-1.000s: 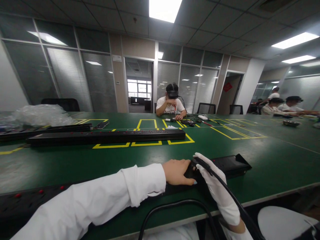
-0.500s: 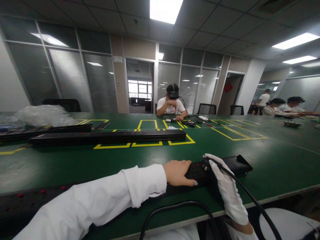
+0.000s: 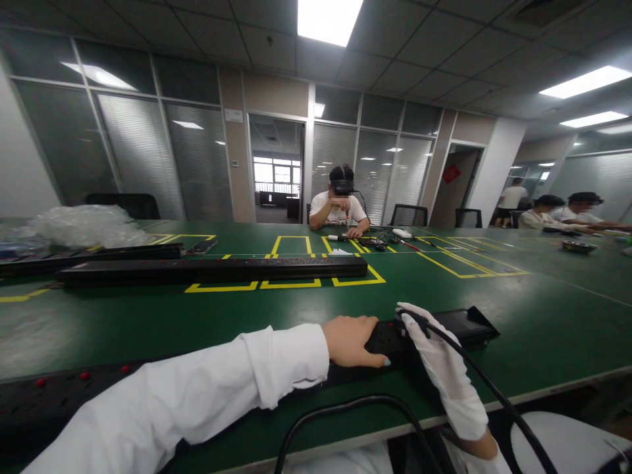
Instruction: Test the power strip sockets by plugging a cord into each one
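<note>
A long black power strip (image 3: 106, 388) with red switches runs along the near side of the green table. My left hand (image 3: 353, 341), bare below a white sleeve, lies over the strip near its right part, fingers wrapped across the top and thumb on the near edge. Just right of it, my right hand (image 3: 437, 362) in a white glove is closed on a black plug (image 3: 402, 320) at the strip's sockets. A thick black cable (image 3: 486, 375) trails from the plug down to the right. The plug's prongs are mostly hidden.
Farther back lies a second black power strip (image 3: 222, 270), with clear plastic wrap (image 3: 89, 227) at the left. A person (image 3: 338, 204) sits opposite near small devices and wires. More people are at the far right. Yellow tape marks the green table (image 3: 276, 306).
My right hand has shifted slightly left with the plug, nearer to my left hand. My left hand has stayed in place.
</note>
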Available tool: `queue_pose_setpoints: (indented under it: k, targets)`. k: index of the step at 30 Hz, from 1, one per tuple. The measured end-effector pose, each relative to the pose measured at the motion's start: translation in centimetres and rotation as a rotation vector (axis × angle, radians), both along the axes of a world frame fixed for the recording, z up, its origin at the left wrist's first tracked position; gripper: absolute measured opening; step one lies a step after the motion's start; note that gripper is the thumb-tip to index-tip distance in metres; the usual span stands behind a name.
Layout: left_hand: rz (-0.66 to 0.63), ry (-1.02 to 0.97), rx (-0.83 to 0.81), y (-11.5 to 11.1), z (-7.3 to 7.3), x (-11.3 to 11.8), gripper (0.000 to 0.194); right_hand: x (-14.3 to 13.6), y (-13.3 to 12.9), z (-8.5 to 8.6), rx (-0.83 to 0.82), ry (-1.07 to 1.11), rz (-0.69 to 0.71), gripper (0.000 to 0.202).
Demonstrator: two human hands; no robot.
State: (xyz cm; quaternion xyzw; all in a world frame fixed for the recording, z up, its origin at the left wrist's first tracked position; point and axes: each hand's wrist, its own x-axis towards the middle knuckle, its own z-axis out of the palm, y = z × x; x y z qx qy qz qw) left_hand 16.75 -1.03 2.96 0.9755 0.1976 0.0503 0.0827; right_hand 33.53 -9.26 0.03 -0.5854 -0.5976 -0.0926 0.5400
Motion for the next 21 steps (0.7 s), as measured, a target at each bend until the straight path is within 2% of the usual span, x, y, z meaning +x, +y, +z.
queue_pose_setpoints:
  k: [8,13,21]
  targets:
    - [-0.006,0.007,-0.009,0.06,0.02,-0.06,0.070,-0.63,-0.07,-0.33,-0.002,-0.146,-0.168,0.034]
    - [-0.006,0.014,-0.002,-0.01,0.09,-0.05,0.070,-0.76,-0.31,-0.37,0.006,-0.204,-0.149,0.033]
    - [-0.003,-0.011,0.010,0.07,-0.16,-0.01,0.068,-0.83,-0.66,-0.75,-0.032,-0.294,-0.211,0.038]
